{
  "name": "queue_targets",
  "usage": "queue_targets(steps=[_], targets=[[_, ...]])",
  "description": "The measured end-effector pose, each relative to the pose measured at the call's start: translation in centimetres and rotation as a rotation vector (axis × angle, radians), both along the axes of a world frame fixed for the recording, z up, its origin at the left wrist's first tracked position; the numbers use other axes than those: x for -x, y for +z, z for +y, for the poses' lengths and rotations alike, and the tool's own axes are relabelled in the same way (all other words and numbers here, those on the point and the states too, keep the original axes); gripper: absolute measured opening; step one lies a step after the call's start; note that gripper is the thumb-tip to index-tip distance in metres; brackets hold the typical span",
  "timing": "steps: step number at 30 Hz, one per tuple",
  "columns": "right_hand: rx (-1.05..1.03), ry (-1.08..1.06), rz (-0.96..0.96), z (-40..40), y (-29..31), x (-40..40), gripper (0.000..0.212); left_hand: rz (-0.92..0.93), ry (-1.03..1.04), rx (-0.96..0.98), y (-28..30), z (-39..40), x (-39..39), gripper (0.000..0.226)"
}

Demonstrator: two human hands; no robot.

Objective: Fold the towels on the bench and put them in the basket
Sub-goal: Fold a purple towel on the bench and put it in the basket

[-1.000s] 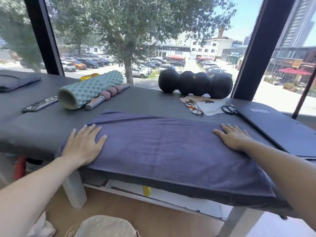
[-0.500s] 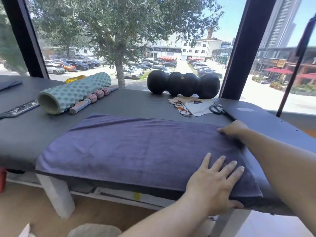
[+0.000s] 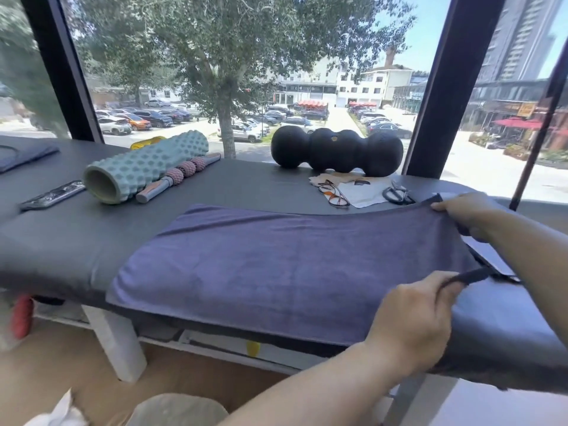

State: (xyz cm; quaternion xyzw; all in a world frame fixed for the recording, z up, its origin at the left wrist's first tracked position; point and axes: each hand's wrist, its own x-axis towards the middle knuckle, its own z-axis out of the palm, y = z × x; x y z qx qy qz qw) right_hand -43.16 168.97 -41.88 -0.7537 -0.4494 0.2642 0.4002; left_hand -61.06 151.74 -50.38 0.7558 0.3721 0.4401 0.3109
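Observation:
A purple-blue towel lies spread across the dark grey bench, its front edge hanging over the bench's near side. My left hand pinches the towel's near right corner and lifts it off the bench. My right hand grips the far right corner, which is raised too. The towel's right edge hangs between the two hands. A pale rounded basket shows at the bottom edge, mostly cut off. Another dark folded towel lies at the bench's far left.
On the bench behind the towel lie a teal foam roller, a pink-beaded massage stick, a black peanut roller, glasses, scissors, white cloth and a remote. Windows stand right behind.
My left hand crossed from the towel's left side to its near right corner and now pinches it. My right hand went from resting flat to gripping the far right corner. Both corners are lifted.

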Motion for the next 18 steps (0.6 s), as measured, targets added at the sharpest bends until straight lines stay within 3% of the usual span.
queue_targets(steps=[3,9,14,18], targets=[[-0.098,-0.041,0.004,-1.0,2.9,0.6,0.028,-0.261,0.010,0.076,1.4,-0.7,-0.9,0.031],[-0.214,0.089,0.104,-0.6,6.8,7.7,0.020,-0.534,0.247,-0.019,3.6,-1.7,3.0,0.023],[-0.328,0.236,0.116,1.6,7.2,17.1,0.010,-0.668,0.432,-0.090,3.9,-2.0,10.2,0.019],[-0.346,0.325,0.109,3.0,6.3,24.8,0.021,-0.768,0.547,-0.121,3.3,-2.3,15.8,0.017]])
